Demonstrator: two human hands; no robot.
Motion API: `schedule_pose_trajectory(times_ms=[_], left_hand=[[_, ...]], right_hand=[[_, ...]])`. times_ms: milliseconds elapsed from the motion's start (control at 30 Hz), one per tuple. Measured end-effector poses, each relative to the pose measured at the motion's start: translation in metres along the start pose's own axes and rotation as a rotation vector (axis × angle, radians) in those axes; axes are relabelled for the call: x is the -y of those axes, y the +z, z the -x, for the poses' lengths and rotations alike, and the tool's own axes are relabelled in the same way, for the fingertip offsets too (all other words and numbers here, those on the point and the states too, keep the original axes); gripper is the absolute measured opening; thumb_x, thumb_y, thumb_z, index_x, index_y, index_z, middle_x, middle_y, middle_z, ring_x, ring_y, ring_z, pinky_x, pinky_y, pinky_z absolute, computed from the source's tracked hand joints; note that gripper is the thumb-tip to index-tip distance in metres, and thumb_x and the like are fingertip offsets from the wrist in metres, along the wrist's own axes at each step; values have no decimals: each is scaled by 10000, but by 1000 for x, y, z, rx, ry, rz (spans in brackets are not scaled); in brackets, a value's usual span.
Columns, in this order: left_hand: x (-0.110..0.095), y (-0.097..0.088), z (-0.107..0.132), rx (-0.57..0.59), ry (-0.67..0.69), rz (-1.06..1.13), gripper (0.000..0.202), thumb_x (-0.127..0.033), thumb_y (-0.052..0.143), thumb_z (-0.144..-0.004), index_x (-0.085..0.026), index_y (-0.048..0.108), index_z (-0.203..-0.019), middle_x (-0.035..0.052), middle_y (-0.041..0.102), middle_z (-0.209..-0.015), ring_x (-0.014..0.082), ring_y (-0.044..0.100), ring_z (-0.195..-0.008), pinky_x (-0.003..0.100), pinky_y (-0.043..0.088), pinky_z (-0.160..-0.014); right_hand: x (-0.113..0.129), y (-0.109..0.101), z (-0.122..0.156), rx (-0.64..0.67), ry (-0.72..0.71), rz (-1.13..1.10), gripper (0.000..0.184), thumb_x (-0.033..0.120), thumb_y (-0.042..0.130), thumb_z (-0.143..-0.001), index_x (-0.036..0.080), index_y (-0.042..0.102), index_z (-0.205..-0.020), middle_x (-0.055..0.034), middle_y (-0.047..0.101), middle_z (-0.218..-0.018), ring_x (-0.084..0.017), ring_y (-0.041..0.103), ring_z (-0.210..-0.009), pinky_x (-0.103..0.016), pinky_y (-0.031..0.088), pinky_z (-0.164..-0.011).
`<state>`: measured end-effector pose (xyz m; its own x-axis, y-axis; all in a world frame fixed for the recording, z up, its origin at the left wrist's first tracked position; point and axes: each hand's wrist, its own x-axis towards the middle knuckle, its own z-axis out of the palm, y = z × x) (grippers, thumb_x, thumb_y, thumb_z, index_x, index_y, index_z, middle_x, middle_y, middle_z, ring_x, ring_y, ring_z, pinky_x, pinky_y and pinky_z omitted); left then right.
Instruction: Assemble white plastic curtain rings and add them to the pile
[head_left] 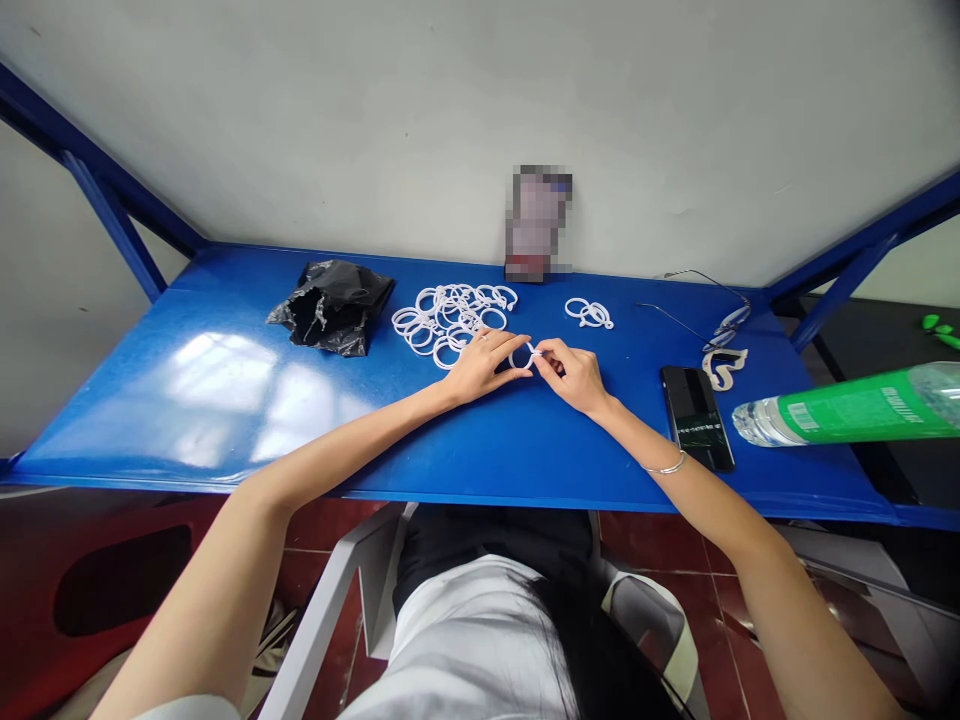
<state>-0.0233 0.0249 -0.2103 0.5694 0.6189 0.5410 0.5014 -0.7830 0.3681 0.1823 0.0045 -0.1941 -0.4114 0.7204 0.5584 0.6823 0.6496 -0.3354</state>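
Both of my hands meet at the middle of the blue table (225, 400) over one white plastic ring (522, 355). My left hand (484, 366) pinches the ring's left side with curled fingers. My right hand (574, 374) pinches its right side, where a small clip part sits. Just behind my left hand lies a loose pile of several white rings (450, 315). A small separate group of white rings (589, 313) lies behind my right hand.
A crumpled black plastic bag (334, 305) lies at the back left. A dark phone (696, 416) lies right of my right wrist, with glasses (720, 325) behind it. A green-labelled bottle (847, 408) lies on its side at the right. A blurred card (537, 222) leans against the wall.
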Motion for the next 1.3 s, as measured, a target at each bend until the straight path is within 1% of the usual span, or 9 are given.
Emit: schedule_pose_trajectory(times_ms=[133,267,433,600,800,967,1133,1300], left_hand=[[0,-1,0,4,14,-19,532,-556,469,-909,-133,572,-1213,141,667,-1140,241,613,-1014,391,436,-911],[-1,-1,-1,38,9,-33,526,-565,445,-919,-148,575,-1210,134,671,-1129,241,618,-1012,398,427,-923],[-2,-2,-1,47,15,-36,518,-558,430,-931,-146,579,-1207,132,672,-1108,237,619,-995,405,423,-927],[-2,-2,-1,63,-4,-46,512,-565,429,-929,-161,587,-1201,124,676,-1068,238,624,-989,410,426,-926],[-3,-3,-1,48,22,-45,509,-549,426,-937,-135,590,-1183,127,680,-1071,231,622,-971,399,427,-918],[-4,-4,-2,77,-1,-47,468,-528,430,-945,-154,600,-1169,114,680,-1047,226,620,-968,400,420,-929],[-5,-5,-2,93,7,-49,443,-505,428,-951,-163,598,-1175,106,678,-1038,222,619,-947,396,423,-914],[-6,-6,-3,69,23,-40,437,-505,436,-948,-155,599,-1153,105,679,-1012,218,620,-925,385,427,-897]], right_hand=[[1,0,0,6,-7,14,211,367,453,-960,212,590,-918,21,656,-585,-127,604,-489,-222,413,-531],[1,0,-1,13,-16,28,182,338,459,-948,214,584,-900,22,656,-579,-131,609,-493,-230,401,-528],[0,1,0,-1,-41,51,122,289,491,-911,218,587,-885,34,638,-551,-134,604,-492,-237,392,-532],[-1,2,1,7,-29,61,143,290,479,-913,219,599,-881,29,637,-552,-141,605,-504,-246,394,-544],[-2,3,2,12,-20,25,152,304,485,-920,218,599,-868,25,654,-589,-127,605,-506,-232,394,-530],[-3,3,2,32,-19,7,145,287,480,-915,222,592,-850,27,650,-589,-125,599,-509,-227,394,-533],[-2,3,2,45,-23,5,168,277,463,-914,219,581,-810,23,635,-575,-125,586,-497,-230,388,-529],[-2,3,2,43,-26,0,156,275,470,-909,223,575,-806,28,634,-576,-122,581,-496,-228,389,-529]])
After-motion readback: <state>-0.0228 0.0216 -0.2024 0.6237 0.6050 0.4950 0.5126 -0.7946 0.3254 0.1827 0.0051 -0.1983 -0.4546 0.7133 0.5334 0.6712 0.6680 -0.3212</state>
